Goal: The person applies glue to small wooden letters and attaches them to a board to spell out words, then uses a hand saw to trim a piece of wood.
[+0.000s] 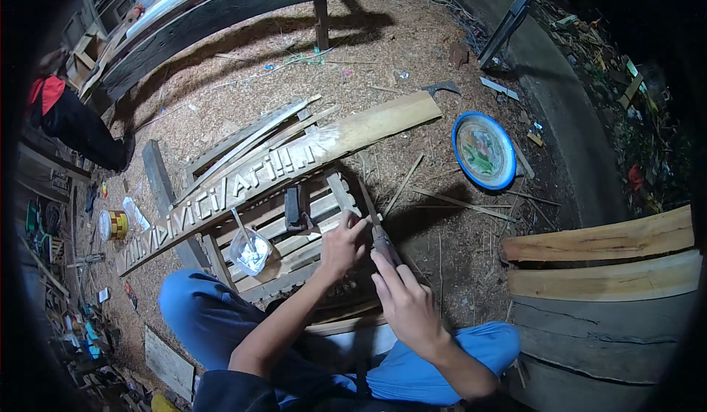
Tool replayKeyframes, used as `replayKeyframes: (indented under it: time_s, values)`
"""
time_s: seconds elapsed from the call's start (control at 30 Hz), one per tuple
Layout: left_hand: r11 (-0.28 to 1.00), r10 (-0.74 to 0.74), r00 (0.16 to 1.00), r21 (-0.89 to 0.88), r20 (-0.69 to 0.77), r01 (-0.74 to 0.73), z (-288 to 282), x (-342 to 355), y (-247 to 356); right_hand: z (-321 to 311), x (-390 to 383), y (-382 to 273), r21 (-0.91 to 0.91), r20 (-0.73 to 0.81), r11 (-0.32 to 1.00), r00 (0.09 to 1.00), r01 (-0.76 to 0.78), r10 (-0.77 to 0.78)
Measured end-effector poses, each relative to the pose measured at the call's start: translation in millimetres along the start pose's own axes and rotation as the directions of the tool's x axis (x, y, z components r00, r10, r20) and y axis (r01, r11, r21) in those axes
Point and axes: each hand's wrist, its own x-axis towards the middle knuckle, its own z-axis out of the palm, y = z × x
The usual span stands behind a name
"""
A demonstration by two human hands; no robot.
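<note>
My right hand [405, 301] is closed on the handle of a long, narrow-bladed tool [372, 209], a saw or knife. Just left of the blade, my left hand [342, 243] has its fingers curled; what they hold, if anything, is too small to tell. Beyond both hands a long light board [383, 117] lies diagonally on wooden slats [317, 209], with pale raised letter-like pieces along it. Below the board are a dark block [294, 207] and, further left, a clear plastic container [250, 257] with white contents and a stick in it.
A blue-rimmed basin [508, 169] lies to the right, above loose planks [596, 239]. A bench [213, 14] stands at the back, a concrete edge [567, 147] runs along the right, a can [110, 224] sits left. A person in dark trousers [88, 132] is at the far left.
</note>
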Motion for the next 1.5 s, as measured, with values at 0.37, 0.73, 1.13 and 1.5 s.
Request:
replayKeyframes:
  time_s: [0.37,0.73,1.13,1.5]
  values:
    - [1.000,-0.026,0.999,-0.002,-0.035,0.025,1.1,5.1,8.3,-2.1,-11.6,4.7,0.088,-0.099,0.996,0.995,-0.006,0.015]
    - [1.000,-0.024,0.998,0.000,-0.066,0.025,-1.0,2.5,5.7,-4.1,0.5,13.9,0.172,-0.015,0.983,0.998,-0.064,0.068]
    - [1.000,0.000,1.000,0.003,0.007,0.000,5.8,0.3,3.5,1.3,2.1,19.8,0.299,-0.061,0.947,0.988,-0.115,0.140]
    - [1.000,-0.004,1.000,-0.018,-0.003,0.004,2.2,-0.1,2.1,6.2,7.5,26.4,0.343,-0.092,0.935,0.987,-0.090,0.129]
